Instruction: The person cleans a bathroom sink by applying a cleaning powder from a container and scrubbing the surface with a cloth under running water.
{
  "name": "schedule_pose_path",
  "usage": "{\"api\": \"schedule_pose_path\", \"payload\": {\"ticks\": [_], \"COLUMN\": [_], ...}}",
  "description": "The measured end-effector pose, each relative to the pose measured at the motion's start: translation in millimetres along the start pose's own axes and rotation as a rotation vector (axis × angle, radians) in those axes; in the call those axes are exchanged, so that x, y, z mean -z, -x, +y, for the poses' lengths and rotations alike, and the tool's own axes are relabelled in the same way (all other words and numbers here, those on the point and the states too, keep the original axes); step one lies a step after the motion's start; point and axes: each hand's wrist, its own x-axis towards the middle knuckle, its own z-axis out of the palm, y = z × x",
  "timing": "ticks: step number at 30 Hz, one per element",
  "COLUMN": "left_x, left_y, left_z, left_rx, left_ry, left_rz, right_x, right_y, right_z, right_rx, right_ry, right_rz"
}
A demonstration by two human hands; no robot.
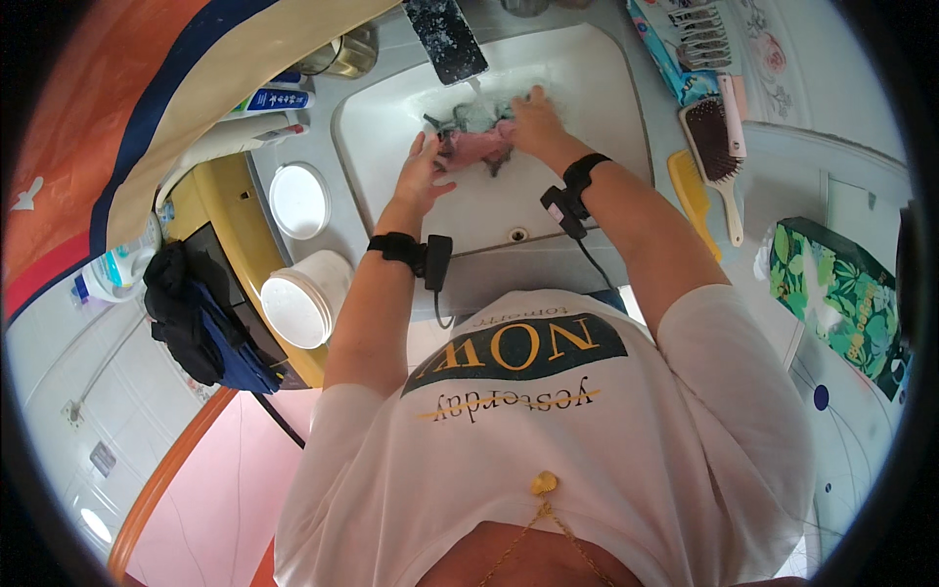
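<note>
Water runs from a dark faucet (pixel 449 44) into a white sink (pixel 594 81). Beneath the stream lies a wet pink cloth (pixel 473 147) with dark parts around its edges. My left hand (pixel 424 170) is at the cloth's left end, fingers spread and touching it; whether they grip it cannot be told. At the cloth's right end is my right hand (pixel 539 121), its fingers bent over the edge in the splashing water, partly hiding what they touch. Both wrists wear black straps with small cabled devices.
Left of the sink are a white lid (pixel 299 200), a white plastic tub (pixel 323 286), tubes (pixel 279 100) and a metal mug (pixel 352 55). On the right lie a paddle hairbrush (pixel 710 139), a yellow comb (pixel 693 194) and a green patterned tissue box (pixel 836 293).
</note>
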Motion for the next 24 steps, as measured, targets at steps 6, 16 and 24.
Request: {"api": "schedule_pose_path", "payload": {"ticks": [6,16,24], "left_x": [-7,-22,-40], "left_y": [-6,15,2], "left_z": [4,18,18], "left_rx": [0.043,-0.234,-0.259], "left_ry": [0.485,0.693,0.687], "left_rz": [-0.184,-0.529,-0.53], "right_x": [47,64,81], "right_y": [28,54,36], "right_z": [-79,-120,-119], "right_rx": [0.121,0.375,0.188], "right_ry": [-0.909,-0.788,-0.537], "right_rz": [-0.31,0.093,0.089]}}
